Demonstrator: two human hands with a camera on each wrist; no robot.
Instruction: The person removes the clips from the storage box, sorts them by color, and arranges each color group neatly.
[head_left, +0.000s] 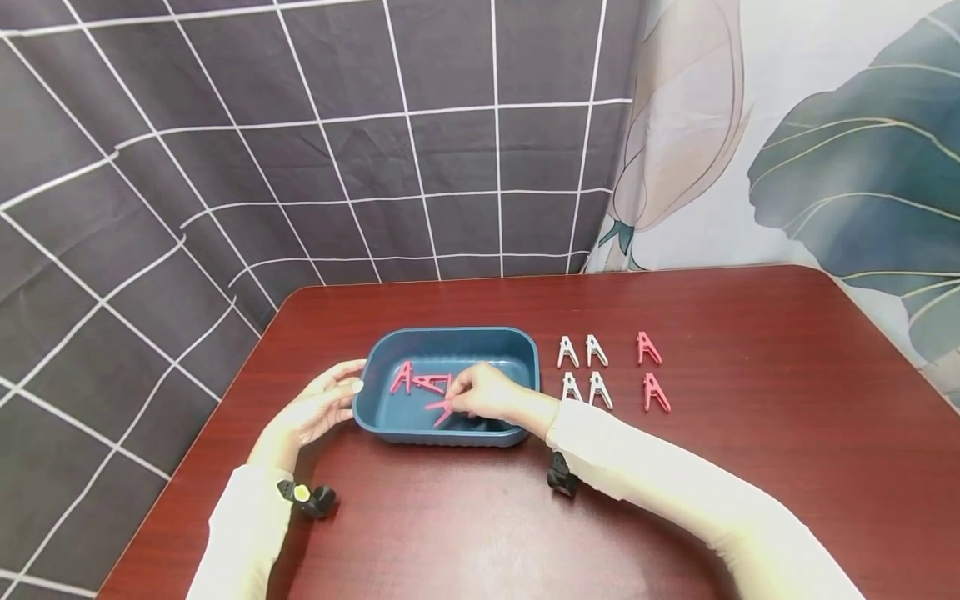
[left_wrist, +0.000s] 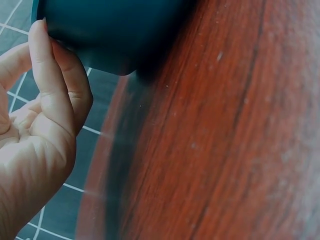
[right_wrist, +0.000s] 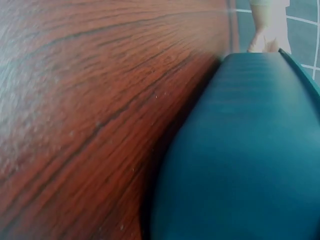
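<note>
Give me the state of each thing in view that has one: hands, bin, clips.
Blue bin: upright on the table, top open, pink clips inside.
Left hand: touching the bin's left end.
Right hand: inside the bin, pinching a pink clip.
Pinched pink clip: at the right fingertips.
Other pink clips in bin: lying loose.
Four white clips: lying on the table.
Two pink table clips: lying, unheld.

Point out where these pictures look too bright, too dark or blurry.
Head view: the right sleeve is so bright its folds nearly vanish, and pale glare lies on the table; left wrist view: the container looks dim, with dark shadow beside it; right wrist view: the container's near side looks soft, while the left hand beyond is washed out.
</note>
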